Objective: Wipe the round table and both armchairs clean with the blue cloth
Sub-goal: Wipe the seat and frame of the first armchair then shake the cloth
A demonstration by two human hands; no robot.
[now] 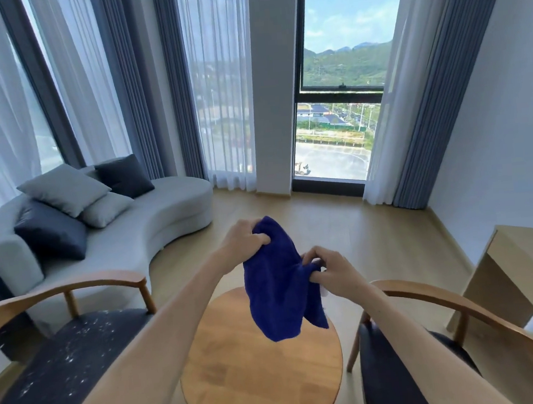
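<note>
Here both hands hold the blue cloth (pixel 280 284) in the air above the round table's (pixel 260 363) far edge: left hand (pixel 246 239) grips its top, right hand (pixel 324 269) pinches its side.

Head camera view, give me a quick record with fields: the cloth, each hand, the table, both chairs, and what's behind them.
cloth: blue cloth, held up in the air above the round table, hanging loose
left hand: left hand grips the cloth's upper edge
right hand: right hand pinches the cloth's side
table: wooden top, not touched by the cloth
left armchair: left armchair, dark seat dotted with white specks
right armchair: right armchair, dark seat, largely hidden by the forearm
background: grey sofa with cushions
</note>
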